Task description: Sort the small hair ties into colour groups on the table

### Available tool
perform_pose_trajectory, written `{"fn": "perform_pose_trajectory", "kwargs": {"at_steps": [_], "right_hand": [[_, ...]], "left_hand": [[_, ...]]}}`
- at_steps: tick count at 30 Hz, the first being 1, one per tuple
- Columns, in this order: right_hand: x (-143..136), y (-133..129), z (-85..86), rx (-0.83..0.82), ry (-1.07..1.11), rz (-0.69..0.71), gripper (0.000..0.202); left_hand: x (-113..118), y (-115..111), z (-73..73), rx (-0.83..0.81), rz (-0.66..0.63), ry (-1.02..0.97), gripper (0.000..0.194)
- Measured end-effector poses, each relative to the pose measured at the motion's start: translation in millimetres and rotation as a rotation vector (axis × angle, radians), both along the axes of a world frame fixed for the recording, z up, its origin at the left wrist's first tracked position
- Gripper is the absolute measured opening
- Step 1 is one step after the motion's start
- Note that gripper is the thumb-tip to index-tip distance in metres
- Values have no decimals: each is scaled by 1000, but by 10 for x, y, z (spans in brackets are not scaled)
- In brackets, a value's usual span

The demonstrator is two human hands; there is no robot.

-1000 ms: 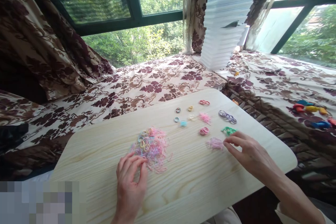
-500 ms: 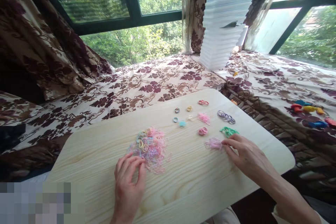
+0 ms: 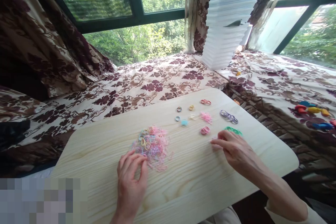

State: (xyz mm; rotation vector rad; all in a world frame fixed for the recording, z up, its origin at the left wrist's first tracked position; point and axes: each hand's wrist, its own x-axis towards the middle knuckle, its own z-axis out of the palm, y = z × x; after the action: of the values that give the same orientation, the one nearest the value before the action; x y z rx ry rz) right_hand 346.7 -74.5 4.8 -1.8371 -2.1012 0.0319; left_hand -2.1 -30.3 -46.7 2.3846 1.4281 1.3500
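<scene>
Spatial relation of two bare hands to the elastic bands on a pale wood-grain worktop (image 3: 183, 178). The mixed heap of small elastic bands (image 3: 156, 147), chiefly pink and lilac with thicker yellow and blue rings among them, lies just beyond the left hand (image 3: 132, 183) and a little to its right. That hand is the nearer of the two: its bent fingertips reach the near left edge of the heap, the thumb set off from the palm; whether a band is pinched at the tips cannot be told. The heap is roughly rounded, without a clear long axis, a few loose strands trailing toward the near side.

The right hand (image 3: 237, 149) lies well apart from the heap, on its right, with the index finger directed leftward, toward it. Beneath and around this fingertip is a pale lilac-pink cluster (image 3: 216, 148), largely hidden by the hand; the thumb is concealed, so a grip can be neither confirmed nor excluded. Green bands (image 3: 234, 130) show just beyond the knuckles. Farther out, separate single-colour groups include the pink rings (image 3: 205, 130), left of the green, and the row of purple rings (image 3: 229, 116), whose long axis slants from far left to near right.
</scene>
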Motion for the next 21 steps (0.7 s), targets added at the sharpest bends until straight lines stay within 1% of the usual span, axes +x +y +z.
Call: {"fn": "perform_pose_trajectory", "kwargs": {"at_steps": [3,6,9,11,14,17,21], "right_hand": [[121,-20,-11,38,-19,-65,39],[190,-14,-35,14,-97,-130,42],[203,-30,-65,-22,-103,-102,39],[223,-81,-83,25,-72,-95,38],[304,-202,-125,114,-34,-135,41],[374,-318,-212,112,-19,-113,39],[342,-418,-360,73,10,-57,36]], "left_hand": [[4,1,4,-7,-2,-5,12],[0,3,-10,-14,0,-10,11],[-7,8,-32,-10,3,-15,11],[-4,12,-37,-5,13,-19,11],[14,17,-26,-12,44,-31,10],[33,28,-24,-13,77,-50,12],[27,69,-76,-21,157,-107,12]]}}
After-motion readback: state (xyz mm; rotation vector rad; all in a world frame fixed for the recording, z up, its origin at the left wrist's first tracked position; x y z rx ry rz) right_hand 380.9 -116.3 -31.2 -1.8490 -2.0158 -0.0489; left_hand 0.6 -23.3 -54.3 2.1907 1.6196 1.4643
